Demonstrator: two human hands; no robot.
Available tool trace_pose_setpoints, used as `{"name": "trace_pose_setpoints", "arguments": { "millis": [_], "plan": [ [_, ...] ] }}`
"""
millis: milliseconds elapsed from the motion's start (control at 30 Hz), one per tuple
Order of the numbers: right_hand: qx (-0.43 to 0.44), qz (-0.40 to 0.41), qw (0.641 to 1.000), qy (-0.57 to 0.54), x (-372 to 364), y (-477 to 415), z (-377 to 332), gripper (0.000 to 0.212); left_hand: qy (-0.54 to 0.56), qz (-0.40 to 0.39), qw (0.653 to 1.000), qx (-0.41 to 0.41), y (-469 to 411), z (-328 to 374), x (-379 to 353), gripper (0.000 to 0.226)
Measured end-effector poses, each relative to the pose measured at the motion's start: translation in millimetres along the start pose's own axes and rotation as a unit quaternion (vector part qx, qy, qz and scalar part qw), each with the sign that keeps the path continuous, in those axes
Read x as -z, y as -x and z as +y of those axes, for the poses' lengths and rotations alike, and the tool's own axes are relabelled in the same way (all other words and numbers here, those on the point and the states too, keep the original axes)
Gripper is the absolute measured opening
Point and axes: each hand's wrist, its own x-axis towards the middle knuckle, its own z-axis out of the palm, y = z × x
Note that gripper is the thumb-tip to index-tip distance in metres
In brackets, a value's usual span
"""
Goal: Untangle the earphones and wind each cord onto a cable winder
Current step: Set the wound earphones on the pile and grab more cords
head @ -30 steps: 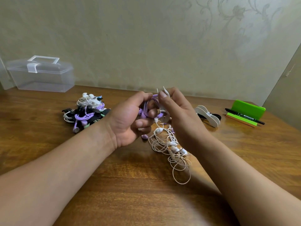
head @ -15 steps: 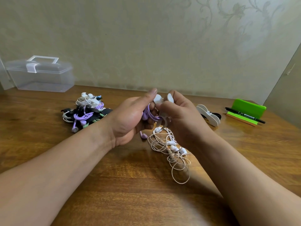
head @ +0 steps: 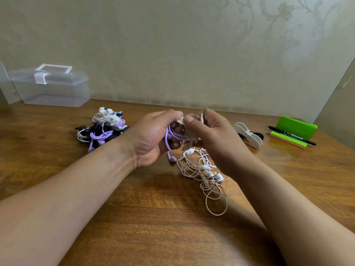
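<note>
Gripping a white cable winder (head: pixel 187 138) between them, both hands meet just above the wooden table (head: pixel 134 217). Left hand (head: pixel 151 137): fingers curled round the purple earphone cord (head: pixel 170 135), thumb and forefinger pinched on a white tip at the top, probably part of the winder, though blur leaves this uncertain. Right hand (head: pixel 217 139): fingers curled, thumb pressed to the winder's upper end. Cord position: purple loops lie against the winder inside the left palm, and one purple earbud (head: pixel 172 158) hangs free below that hand. White earphone tangle (head: pixel 203 169): loose on the table, under and beside the right wrist, loops trailing toward the person. Pile of wound earphones (head: pixel 101 129): white, purple and black, on the table left of the left hand. Spare white winder (head: pixel 247 134): on the table right of the right hand. Green holder (head: pixel 295 126) with black marker (head: pixel 292 135) just in front of it: far right. Clear lidded box (head: pixel 51 89): far left, near the wall.
</note>
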Motion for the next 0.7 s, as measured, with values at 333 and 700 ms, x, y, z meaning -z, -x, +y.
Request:
{"name": "trace_pose_setpoints", "arguments": {
  "millis": [333, 700],
  "plan": [
    [-0.011, -0.025, 0.999, 0.03, 6, -4, 2, 0.029, -0.169, -0.004, 0.984, -0.057, -1, -9, -3, 0.032],
    [-0.021, -0.022, 0.995, 0.09, 6, 4, -3, 0.021, -0.149, -0.012, 0.986, -0.069, -1, -5, 0, 0.029]
  ]
}}
